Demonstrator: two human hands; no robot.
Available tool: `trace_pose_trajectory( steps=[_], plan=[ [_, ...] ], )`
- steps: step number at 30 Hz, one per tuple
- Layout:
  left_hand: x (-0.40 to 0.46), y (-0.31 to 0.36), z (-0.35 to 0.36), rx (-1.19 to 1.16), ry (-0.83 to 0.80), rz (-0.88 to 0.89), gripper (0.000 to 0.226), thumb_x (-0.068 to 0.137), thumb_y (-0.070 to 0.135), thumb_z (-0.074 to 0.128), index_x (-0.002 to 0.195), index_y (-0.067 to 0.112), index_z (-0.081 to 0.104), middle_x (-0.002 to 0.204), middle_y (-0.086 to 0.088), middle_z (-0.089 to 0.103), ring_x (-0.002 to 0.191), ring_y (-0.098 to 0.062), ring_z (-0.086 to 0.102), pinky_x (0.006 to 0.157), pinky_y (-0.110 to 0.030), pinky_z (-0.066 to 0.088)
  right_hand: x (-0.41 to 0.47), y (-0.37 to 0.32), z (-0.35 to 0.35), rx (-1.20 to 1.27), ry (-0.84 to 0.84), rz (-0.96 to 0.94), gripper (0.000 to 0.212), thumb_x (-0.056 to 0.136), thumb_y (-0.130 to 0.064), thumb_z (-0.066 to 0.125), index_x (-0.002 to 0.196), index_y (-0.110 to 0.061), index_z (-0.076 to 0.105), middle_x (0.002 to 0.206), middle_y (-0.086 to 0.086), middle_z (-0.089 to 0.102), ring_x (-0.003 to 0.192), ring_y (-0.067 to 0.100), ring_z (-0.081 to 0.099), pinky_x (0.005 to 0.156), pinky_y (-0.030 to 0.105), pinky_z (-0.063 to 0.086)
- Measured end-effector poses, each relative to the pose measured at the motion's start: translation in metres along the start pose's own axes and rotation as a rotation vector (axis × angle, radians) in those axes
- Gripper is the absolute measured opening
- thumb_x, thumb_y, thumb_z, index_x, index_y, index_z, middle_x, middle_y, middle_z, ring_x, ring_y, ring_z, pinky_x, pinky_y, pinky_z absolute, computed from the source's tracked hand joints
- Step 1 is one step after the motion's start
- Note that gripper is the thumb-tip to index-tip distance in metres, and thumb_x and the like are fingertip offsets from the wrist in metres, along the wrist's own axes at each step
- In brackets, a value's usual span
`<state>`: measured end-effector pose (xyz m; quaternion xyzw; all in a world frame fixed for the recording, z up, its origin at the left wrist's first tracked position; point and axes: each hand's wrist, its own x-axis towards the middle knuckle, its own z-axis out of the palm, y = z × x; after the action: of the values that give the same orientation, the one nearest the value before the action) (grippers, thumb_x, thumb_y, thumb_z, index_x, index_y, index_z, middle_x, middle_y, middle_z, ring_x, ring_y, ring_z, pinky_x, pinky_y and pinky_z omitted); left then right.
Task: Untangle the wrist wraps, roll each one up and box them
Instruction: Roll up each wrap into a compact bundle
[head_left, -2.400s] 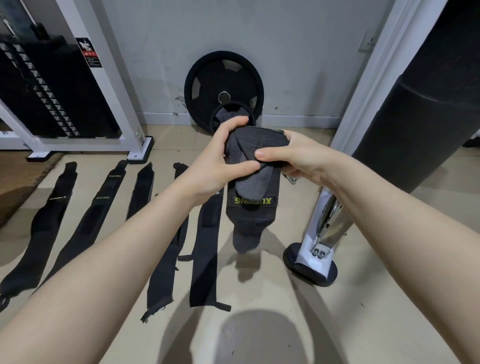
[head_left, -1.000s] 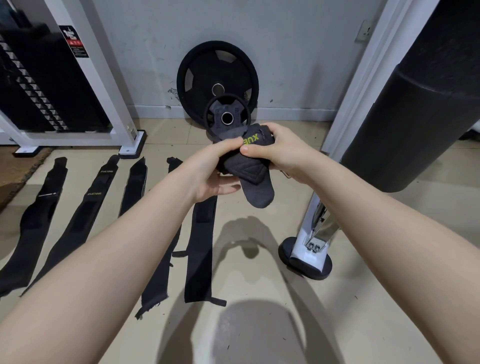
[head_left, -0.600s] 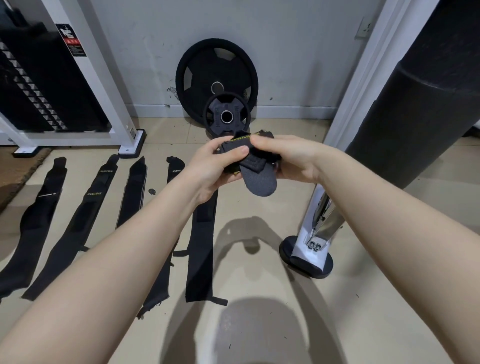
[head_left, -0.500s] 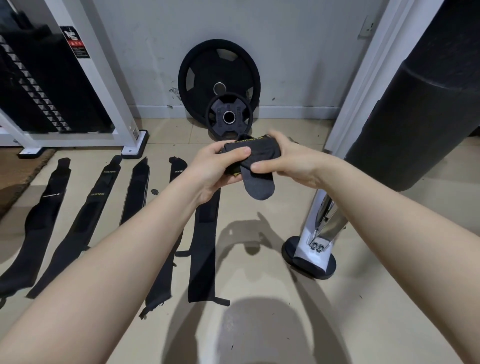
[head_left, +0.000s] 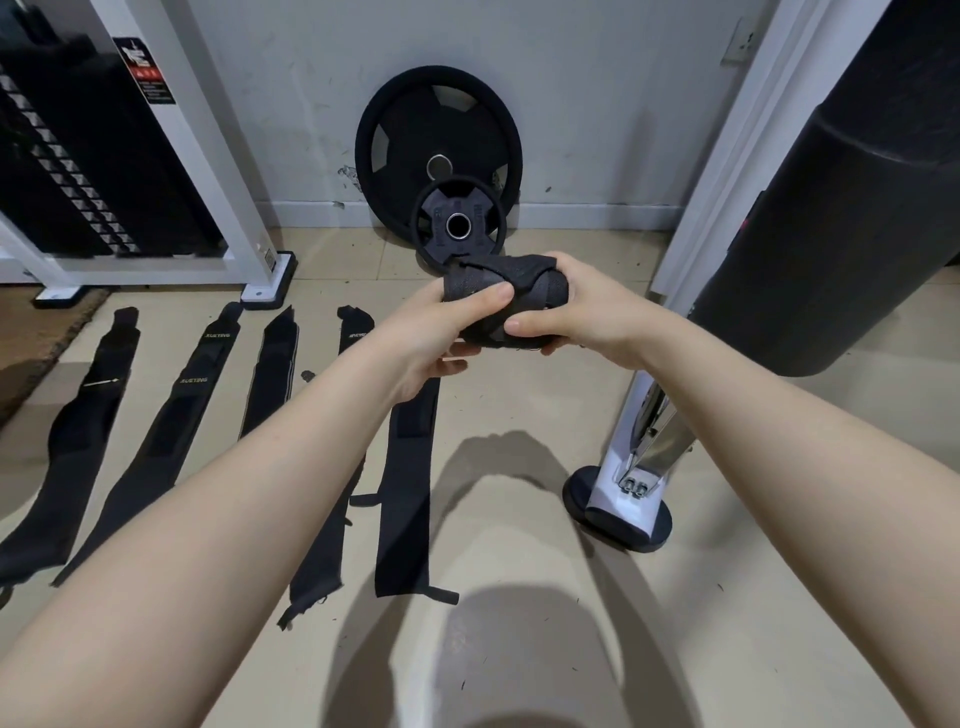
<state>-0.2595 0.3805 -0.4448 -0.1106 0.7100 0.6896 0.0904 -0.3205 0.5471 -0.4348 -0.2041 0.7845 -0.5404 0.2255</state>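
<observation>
5 flat wrist wraps (head_left: 171, 441), 1 rolled wrap (head_left: 501, 301), 2 weight plates (head_left: 439, 156).

Both forearms are bare to the edge of view, with short-trimmed nails on the fingers (head_left: 496, 296)

A gym: weight plates (head_left: 439, 150) against the wall, weight stack (head_left: 67, 166), tiled floor (head_left: 519, 597)

"XUETING" is printed twice on one flat wrist wrap (head_left: 171, 415).
</observation>
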Motion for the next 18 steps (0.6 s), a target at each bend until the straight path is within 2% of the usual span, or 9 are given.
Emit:
trace_pose_trajectory(
  steps=[2,5,7,9,11,13,15,18],
  plan=[
    [-0.001,-0.002,0.005,-0.049,0.033,0.081,0.023,0.089,0.032,0.065,0.111,0.025,0.060,0.105,0.004,0.069,0.095,-0.017,0.066,0.083,-0.035,0.055,0.000,0.004,0.001,0.094,-0.037,0.037,0.052,0.080,-0.003,0.072,0.122,-0.017,0.045,0.102,0.002,0.062,0.083,0.016,0.063,0.060,0.023,0.050],
    [0.003,-0.006,0.004,0.185,0.149,0.291,0.027,0.089,0.025,0.066,0.112,0.013,0.062,0.103,-0.002,0.070,0.095,-0.019,0.068,0.079,-0.037,0.059,0.000,0.009,-0.002,0.178,-0.123,0.097,0.050,0.081,-0.010,0.072,0.122,-0.022,0.047,0.105,-0.003,0.065,0.089,0.014,0.065,0.070,0.025,0.052],
    [0.006,-0.006,0.001,0.351,0.222,0.372,0.025,0.086,0.028,0.070,0.104,0.012,0.064,0.093,-0.001,0.070,0.086,-0.020,0.068,0.071,-0.036,0.059,0.000,0.009,-0.002,0.012,-0.079,0.082,0.051,0.080,-0.019,0.074,0.121,-0.028,0.046,0.113,-0.010,0.061,0.105,0.012,0.060,0.086,0.028,0.049],
    [0.008,-0.009,-0.001,0.418,0.278,0.380,0.024,0.082,0.032,0.073,0.096,0.015,0.063,0.084,0.003,0.067,0.080,-0.020,0.066,0.069,-0.038,0.057,0.004,0.009,0.004,-0.277,0.031,-0.076,0.077,0.070,-0.025,0.082,0.133,-0.027,0.037,0.127,-0.005,0.053,0.117,0.013,0.053,0.096,0.029,0.045],
    [0.009,-0.010,-0.002,0.382,0.306,0.351,0.024,0.080,0.032,0.074,0.095,0.017,0.064,0.082,0.005,0.067,0.079,-0.019,0.066,0.071,-0.039,0.057,0.009,0.011,0.014,-0.513,0.049,-0.219,0.094,0.063,-0.032,0.084,0.140,-0.027,0.031,0.130,0.001,0.050,0.117,0.014,0.050,0.096,0.030,0.045],
    [0.007,-0.012,-0.004,0.236,0.240,0.293,0.027,0.080,0.023,0.076,0.102,0.015,0.063,0.088,0.002,0.069,0.083,-0.018,0.068,0.069,-0.033,0.057,0.015,0.014,0.021,-0.655,0.066,-0.243,0.096,0.059,-0.043,0.081,0.140,-0.027,0.031,0.127,0.001,0.051,0.115,0.016,0.050,0.092,0.035,0.046],
    [0.003,-0.015,-0.005,0.103,0.137,0.241,0.038,0.079,0.010,0.076,0.113,0.012,0.058,0.099,0.000,0.068,0.090,-0.014,0.067,0.070,-0.023,0.056,0.018,0.015,0.025,-0.699,0.107,-0.223,0.090,0.060,-0.043,0.079,0.136,-0.023,0.035,0.122,0.003,0.053,0.110,0.019,0.052,0.085,0.036,0.047],
    [0.001,-0.024,-0.009,0.112,0.176,0.246,0.041,0.076,0.002,0.075,0.110,0.015,0.057,0.099,0.002,0.068,0.092,-0.014,0.067,0.078,-0.027,0.057,0.019,0.016,0.036,-0.613,0.098,-0.193,0.085,0.064,-0.032,0.082,0.134,-0.017,0.036,0.117,0.005,0.056,0.106,0.020,0.054,0.079,0.032,0.046]
  ],
)
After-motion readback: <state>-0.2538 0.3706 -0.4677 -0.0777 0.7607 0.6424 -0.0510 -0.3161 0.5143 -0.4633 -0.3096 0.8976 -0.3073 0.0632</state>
